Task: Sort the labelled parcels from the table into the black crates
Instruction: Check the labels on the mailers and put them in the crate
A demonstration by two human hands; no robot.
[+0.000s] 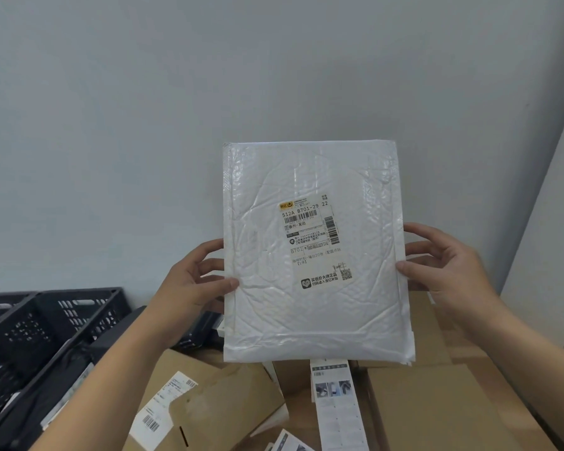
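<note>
bag (313,307): white, held up above the table's boxes (437,402), label facing us | feel: looks light, soft, slippery; hold by side edges | left hand (194,281), right hand (443,262): each pinches one side | crates (46,323): left of table

white mailer label (313,244), "512A B701-29 22", "B701"

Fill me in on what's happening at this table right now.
A person holds a white padded bubble mailer upright in both hands, left hand and right hand gripping its side edges, its printed shipping label facing the camera. Brown cardboard boxes lie below it; black slatted plastic crates sit to the left.
</note>
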